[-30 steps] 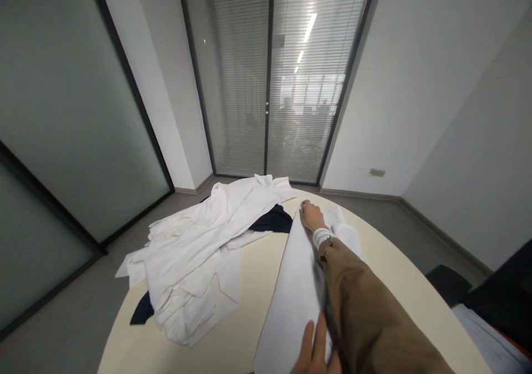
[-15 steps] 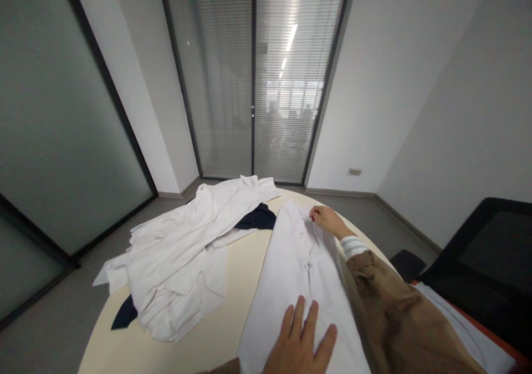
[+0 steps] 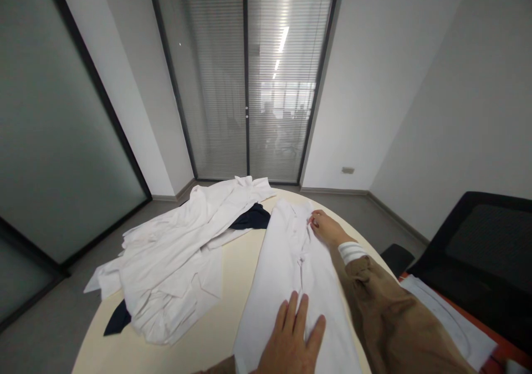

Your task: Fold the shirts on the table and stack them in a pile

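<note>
Room: pale walls, two blind-covered panes [image 3: 203,86] in one dark frame [image 3: 247,47] straight ahead, frosted glass [image 3: 62,119] at the left, and one small plate [image 3: 348,170] low on the wall.
Bench: one, cream, with a curved edge [image 3: 236,269], carrying all the cloth between the person and the panes.
Shirt: one, white [image 3: 286,263], on the bench's right part, spread lengthwise away from the person; a seam with small creases runs down its middle.
Left grip: one hand [image 3: 288,343], released, lying palm down on the near part of the shirt, four fingers and a thumb spread.
Right grip: one hand [image 3: 326,227] at the shirt's far right edge, fingers curled (whether they pinch the cloth, I cannot tell).
Sleeves: two, brown; the right one [image 3: 399,307] shows one white cuff [image 3: 352,251] and runs along the shirt's right side.
Pile: one, white [image 3: 178,246], rumpled, left of the shirt; how many pieces, I cannot tell.
Navy cloth: two patches, one by the shirt [image 3: 251,217], one at the pile's near left (perhaps a single piece).
Chair: one, black [image 3: 482,241], at the right, with one pale cloth [image 3: 453,321] near it.
</note>
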Motion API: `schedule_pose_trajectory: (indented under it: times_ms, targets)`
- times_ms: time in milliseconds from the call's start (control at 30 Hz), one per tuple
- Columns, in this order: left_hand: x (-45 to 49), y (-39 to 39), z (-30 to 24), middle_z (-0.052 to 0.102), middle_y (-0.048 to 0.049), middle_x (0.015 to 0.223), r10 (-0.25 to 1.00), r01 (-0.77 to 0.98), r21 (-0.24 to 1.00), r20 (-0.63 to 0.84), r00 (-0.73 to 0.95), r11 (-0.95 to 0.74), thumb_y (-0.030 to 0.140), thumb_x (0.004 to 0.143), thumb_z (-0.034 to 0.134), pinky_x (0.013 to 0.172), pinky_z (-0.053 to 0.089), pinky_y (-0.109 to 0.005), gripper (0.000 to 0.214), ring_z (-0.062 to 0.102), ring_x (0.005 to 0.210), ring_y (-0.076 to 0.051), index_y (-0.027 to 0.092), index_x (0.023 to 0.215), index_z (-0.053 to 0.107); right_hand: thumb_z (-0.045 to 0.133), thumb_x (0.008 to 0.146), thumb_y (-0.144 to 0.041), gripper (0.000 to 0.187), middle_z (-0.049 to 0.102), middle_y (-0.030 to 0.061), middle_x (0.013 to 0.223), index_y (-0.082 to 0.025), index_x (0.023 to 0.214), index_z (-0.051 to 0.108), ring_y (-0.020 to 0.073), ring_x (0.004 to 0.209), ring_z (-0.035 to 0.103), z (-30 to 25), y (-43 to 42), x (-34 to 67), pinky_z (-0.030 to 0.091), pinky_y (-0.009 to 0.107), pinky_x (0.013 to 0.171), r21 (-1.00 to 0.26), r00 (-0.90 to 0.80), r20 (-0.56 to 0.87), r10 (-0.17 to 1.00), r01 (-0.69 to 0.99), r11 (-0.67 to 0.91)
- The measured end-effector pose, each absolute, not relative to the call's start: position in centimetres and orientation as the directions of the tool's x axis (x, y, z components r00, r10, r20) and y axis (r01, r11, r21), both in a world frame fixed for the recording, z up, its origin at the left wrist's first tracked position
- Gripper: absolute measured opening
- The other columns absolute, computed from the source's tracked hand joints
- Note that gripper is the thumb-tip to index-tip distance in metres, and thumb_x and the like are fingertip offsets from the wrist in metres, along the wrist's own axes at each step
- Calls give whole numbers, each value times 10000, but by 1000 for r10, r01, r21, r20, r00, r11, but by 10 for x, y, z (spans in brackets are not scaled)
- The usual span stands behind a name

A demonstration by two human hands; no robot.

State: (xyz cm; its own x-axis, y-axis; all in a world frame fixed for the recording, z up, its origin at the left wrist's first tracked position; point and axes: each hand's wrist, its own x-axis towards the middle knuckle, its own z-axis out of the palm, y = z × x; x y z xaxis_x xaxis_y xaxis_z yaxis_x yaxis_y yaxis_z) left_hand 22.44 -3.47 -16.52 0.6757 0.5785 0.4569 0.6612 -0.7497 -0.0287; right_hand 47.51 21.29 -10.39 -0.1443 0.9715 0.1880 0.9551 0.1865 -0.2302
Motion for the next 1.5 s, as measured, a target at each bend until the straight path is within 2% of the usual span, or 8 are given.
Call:
schedule_pose_trajectory:
  times_ms: [167, 300, 500, 633, 900, 1200, 1333, 1500]
  targets:
    - [224, -33, -168, 354, -149, 1562, 588, 659, -12, 442, 678, -752, 429, 1001, 359, 1081, 404, -495, 584, 395, 1404, -353, 256, 1548, 248, 529, 864, -262, 402, 514, 126, 1373, -218, 1260, 584, 303, 1171, 516, -113, 209, 459, 424, 420, 949, -197, -17, 183, 983, 979, 53]
    - [224, -28, -169, 412, -145, 1533, 567, 644, -39, 437, 698, -764, 447, 988, 405, 1037, 448, -461, 553, 442, 1373, -342, 258, 1503, 336, 560, 848, -414, 701, 433, 147, 1477, -247, 1495, 349, 390, 1319, 397, -117, 215, 457, 355, 547, 1016, -276, 169, 216, 962, 955, -106]
    - [206, -13, -120, 506, -132, 1460, 515, 517, 83, 312, 799, -852, 683, 910, 438, 1007, 466, -426, 666, 479, 1326, -337, 252, 1417, 472, 624, 793, -422, 760, 606, 115, 1308, -230, 1482, 365, 321, 1230, 524, -120, 229, 471, 389, 457, 1012, -446, 164, 211, 964, 893, -54]
    - [193, -7, -88, 422, -100, 1525, 500, 470, 176, 228, 835, -865, 637, 950, 401, 1122, 341, -496, 613, 390, 1387, -308, 269, 1438, 443, 647, 761, -470, 841, 612, 152, 1298, -154, 1488, 367, 321, 1200, 550, -120, 228, 476, 417, 423, 991, -471, 248, 253, 935, 876, -105]
    - [197, -8, -88, 434, -123, 1494, 530, 499, 186, 201, 824, -846, 579, 925, 493, 1170, 273, -493, 542, 321, 1418, -312, 177, 1286, 543, 540, 857, -479, 565, 601, 149, 1318, -184, 1336, 590, 370, 1214, 523, -124, 225, 482, 412, 490, 985, -409, 304, 214, 928, 891, -198]
    - [203, -4, -76, 599, -12, 1287, 402, 350, 227, 256, 879, -909, 358, 970, 553, 1048, 392, -312, 159, 494, 1205, -166, 202, 973, 585, 559, 869, -398, 407, 637, 141, 1203, -177, 1188, 682, 276, 1129, 559, -136, 236, 495, 399, 360, 987, -413, 198, 272, 942, 908, -72]
    - [204, -4, -71, 628, -10, 1215, 376, 323, 232, 239, 895, -917, 294, 983, 515, 990, 409, -307, 114, 535, 1094, -155, 191, 962, 559, 526, 883, -359, 339, 663, 139, 1133, -146, 1077, 704, 255, 1083, 567, -137, 237, 495, 395, 330, 989, -458, 154, 346, 926, 888, 24]
    - [206, -2, -74, 618, -51, 1246, 379, 316, 249, 275, 883, -916, 172, 845, 557, 982, 406, -338, 100, 518, 1105, -197, 164, 944, 547, 504, 901, -373, 334, 672, 126, 1102, -145, 1048, 698, 233, 1053, 578, -133, 239, 491, 417, 318, 973, -525, 123, 489, 863, 832, 179]
